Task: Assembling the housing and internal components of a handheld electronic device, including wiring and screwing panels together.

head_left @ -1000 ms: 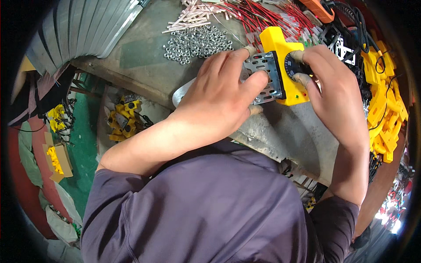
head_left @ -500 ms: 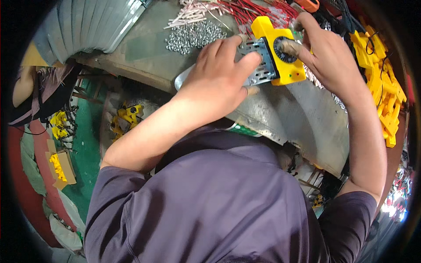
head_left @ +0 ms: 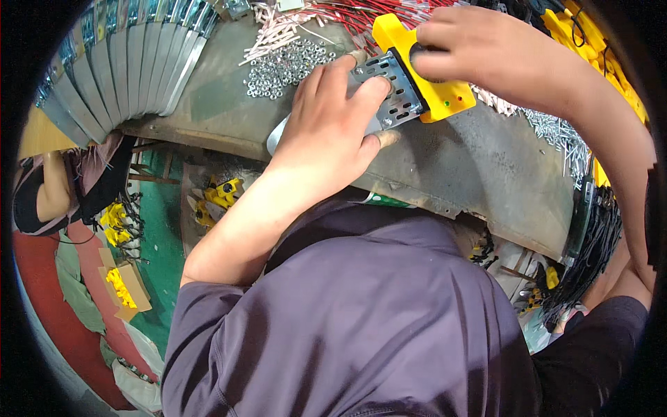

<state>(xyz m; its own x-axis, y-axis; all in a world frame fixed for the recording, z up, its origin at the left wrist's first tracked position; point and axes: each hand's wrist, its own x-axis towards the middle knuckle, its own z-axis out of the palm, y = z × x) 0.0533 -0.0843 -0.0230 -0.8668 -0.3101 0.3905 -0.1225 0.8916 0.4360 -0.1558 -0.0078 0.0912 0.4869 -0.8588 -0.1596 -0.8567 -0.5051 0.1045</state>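
Observation:
A yellow plastic housing (head_left: 445, 101) with a black dial and small red and green lights lies tilted over the bench. Joined to its left side is a slotted metal plate (head_left: 403, 104). My left hand (head_left: 326, 128) is closed over this plate, worn covers on some fingertips. A rounded pale metal end (head_left: 276, 135) sticks out past that hand's left side. My right hand (head_left: 479, 52) reaches in from the right, its fingers curled round the black dial (head_left: 417, 52) on the housing, which they mostly hide.
Hex nuts (head_left: 281, 69) are heaped beyond my left hand, near white sleeves (head_left: 274, 31) and red wires (head_left: 347, 21). Screws (head_left: 559, 139) lie at the right. Stacked metal strips (head_left: 139, 62) fill the far left. Yellow housings (head_left: 590, 38) are piled far right; a person's arm (head_left: 55, 187) shows at left.
My right hand has turned over, from a thumb on the dial with fingers spread to fingers curled round it. My left hand keeps its hold. The whole view has shifted slightly.

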